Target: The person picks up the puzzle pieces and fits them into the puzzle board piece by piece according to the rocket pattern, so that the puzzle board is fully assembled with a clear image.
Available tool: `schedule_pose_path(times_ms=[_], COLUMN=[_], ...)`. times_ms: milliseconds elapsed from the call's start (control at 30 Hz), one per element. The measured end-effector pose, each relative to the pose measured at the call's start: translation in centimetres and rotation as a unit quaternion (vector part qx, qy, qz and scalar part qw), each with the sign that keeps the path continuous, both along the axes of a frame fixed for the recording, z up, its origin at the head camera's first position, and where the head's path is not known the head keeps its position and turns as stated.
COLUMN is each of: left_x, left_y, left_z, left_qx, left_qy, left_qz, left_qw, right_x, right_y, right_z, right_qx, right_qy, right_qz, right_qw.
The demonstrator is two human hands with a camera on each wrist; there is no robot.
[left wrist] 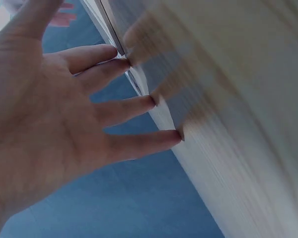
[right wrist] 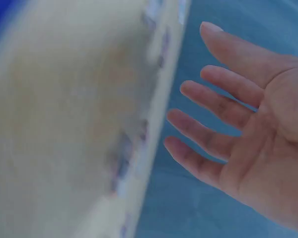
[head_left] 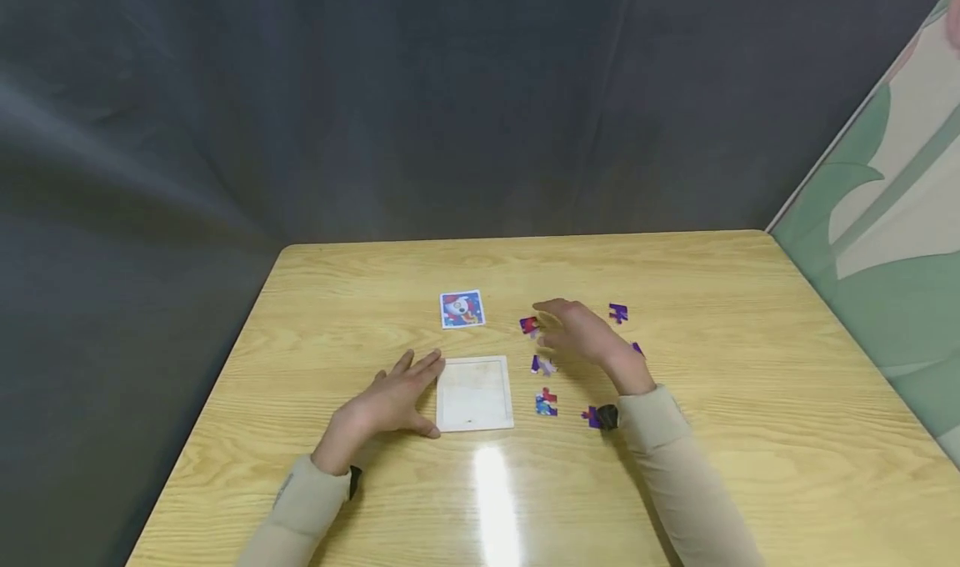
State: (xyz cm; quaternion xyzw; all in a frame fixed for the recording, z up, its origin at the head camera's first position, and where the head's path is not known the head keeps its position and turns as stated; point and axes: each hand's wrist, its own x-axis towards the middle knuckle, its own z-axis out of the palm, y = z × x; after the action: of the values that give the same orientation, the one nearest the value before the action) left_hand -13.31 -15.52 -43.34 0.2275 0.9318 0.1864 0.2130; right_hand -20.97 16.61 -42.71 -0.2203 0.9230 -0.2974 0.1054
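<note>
A pale square tray (head_left: 475, 393) lies on the table, and the left hand (head_left: 390, 400) rests at its left edge, fingers spread. In the left wrist view the fingertips of the left hand (left wrist: 64, 114) touch the table surface. The right hand (head_left: 583, 333) hovers among loose puzzle pieces, beside a red and purple piece (head_left: 528, 325). Its fingers are extended and hold nothing, as the right wrist view of the right hand (right wrist: 248, 109) shows. Below it are a white and purple piece (head_left: 544, 365) and a red and blue piece (head_left: 547, 402).
A picture card (head_left: 462, 309) with a white cartoon figure lies behind the tray. Further pieces lie to the right: a purple one (head_left: 618, 313), another partly behind the right wrist (head_left: 637, 348), and one by the right cuff (head_left: 592, 417). A dark curtain (head_left: 480, 100) hangs behind the table.
</note>
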Motion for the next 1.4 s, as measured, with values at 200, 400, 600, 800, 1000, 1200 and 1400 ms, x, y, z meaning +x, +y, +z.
schedule_pose_path(times_ms=[200,400,600,800,1000,1200,1400], left_x=[-0.3,-0.4,-0.4,-0.7,-1.0,-1.2,-1.2], left_y=[0.6,0.7,1.0,1.4,1.9,2.0,2.0], left_z=[-0.1,0.3,0.4,0.7,0.9,0.9,1.0], left_qx=[0.005,0.006,0.004,0.008,0.009,0.015,0.023], left_qy=[-0.004,-0.010,-0.011,-0.019,-0.014,-0.009,-0.008], left_qz=[0.004,-0.002,0.001,0.002,-0.006,-0.016,-0.021], left_qw=[1.0000,0.9999,0.9999,0.9998,0.9998,0.9997,0.9995], right_x=[-0.4,-0.4,-1.1,-1.7,-1.7,-1.8,-2.2], right_y=[-0.3,-0.5,-1.5,-1.8,-0.8,0.1,0.6], right_z=[-0.9,-0.6,-0.3,-0.6,-0.8,-0.5,-0.3], right_qx=[0.038,0.093,0.162,0.170,0.162,0.156,0.157], right_qy=[0.008,0.033,0.081,0.102,0.106,0.072,0.083], right_qz=[-0.003,-0.011,-0.001,-0.030,-0.027,0.001,0.027], right_qw=[0.9992,0.9950,0.9835,0.9797,0.9807,0.9851,0.9838])
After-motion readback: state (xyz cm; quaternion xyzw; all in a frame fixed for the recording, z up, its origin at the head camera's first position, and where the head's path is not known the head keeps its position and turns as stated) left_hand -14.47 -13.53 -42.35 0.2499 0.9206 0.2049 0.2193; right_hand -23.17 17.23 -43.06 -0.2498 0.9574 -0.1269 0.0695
